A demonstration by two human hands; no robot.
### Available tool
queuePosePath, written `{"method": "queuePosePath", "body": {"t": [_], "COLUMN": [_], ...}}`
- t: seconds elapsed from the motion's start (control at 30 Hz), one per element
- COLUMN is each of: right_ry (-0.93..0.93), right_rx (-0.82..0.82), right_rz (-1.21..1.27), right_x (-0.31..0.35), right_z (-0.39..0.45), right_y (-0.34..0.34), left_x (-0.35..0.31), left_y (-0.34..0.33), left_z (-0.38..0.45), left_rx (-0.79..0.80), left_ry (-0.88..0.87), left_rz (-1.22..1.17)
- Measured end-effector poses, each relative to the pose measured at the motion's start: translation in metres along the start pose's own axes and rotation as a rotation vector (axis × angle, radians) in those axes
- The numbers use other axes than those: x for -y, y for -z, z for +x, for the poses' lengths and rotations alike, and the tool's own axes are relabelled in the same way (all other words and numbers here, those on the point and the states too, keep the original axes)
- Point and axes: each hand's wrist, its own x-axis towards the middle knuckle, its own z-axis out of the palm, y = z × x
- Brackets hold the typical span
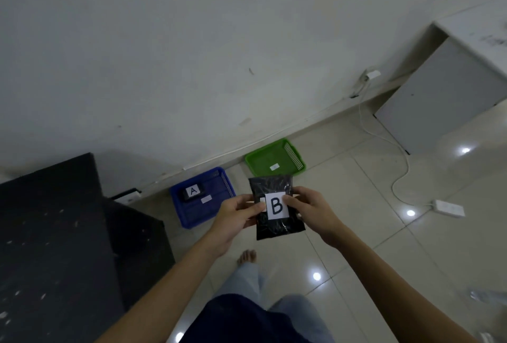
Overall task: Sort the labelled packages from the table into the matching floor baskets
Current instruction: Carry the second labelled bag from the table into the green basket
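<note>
A pack (193, 192) in blue basket (192, 219) (done); both hands' fingers (256, 207) clamped on B pack (275, 207); green basket (258, 160) empty.

Black package (275, 207) (labelled B), held upright

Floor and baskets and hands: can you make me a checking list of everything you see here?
Surface: glossy pale tiled floor with light reflections; dark table at the left.
Job's things: black package labelled B held up in front; blue basket holds a package labelled A; green basket holds only a small white tag.
Clutter: nothing seen in the walkway.
Hands: left hand and right hand both grip the B package by its edges.
Cables: white cable runs from the wall to a white power strip.
Surroundings: plain white wall; grey cabinet at the right.
</note>
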Motion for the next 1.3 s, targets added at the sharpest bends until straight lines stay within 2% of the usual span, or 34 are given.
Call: {"method": "queuePosePath", "body": {"t": [0.3,0.5,0.67,0.83,1.0,1.17,1.3], "right_ry": [-0.074,-0.144,-0.223,-0.289,-0.293,-0.290,-0.230], "right_rx": [0.066,0.211,0.267,0.272,0.206,0.130,0.113], "right_rz": [-0.002,-0.103,-0.132,-0.153,-0.169,-0.147,-0.194], "right_x": [-0.001,-0.010,-0.039,-0.113,-0.235,-0.349,-0.413], "right_z": [0.140,0.258,0.358,0.460,0.562,0.655,0.725], "right_y": [0.109,0.165,0.180,0.164,0.126,0.084,0.053], "left_x": [-0.040,-0.033,-0.010,0.052,0.160,0.262,0.312], "left_y": [-0.093,-0.135,-0.148,-0.135,-0.101,-0.060,-0.038], "left_z": [0.133,0.234,0.323,0.428,0.548,0.659,0.725], "left_rx": [-0.113,-0.230,-0.323,-0.372,-0.365,-0.389,-0.454], "left_ry": [0.085,0.171,0.210,0.239,0.253,0.212,0.169], "left_rz": [-0.013,-0.082,-0.069,-0.023,0.001,0.134,0.260]}}
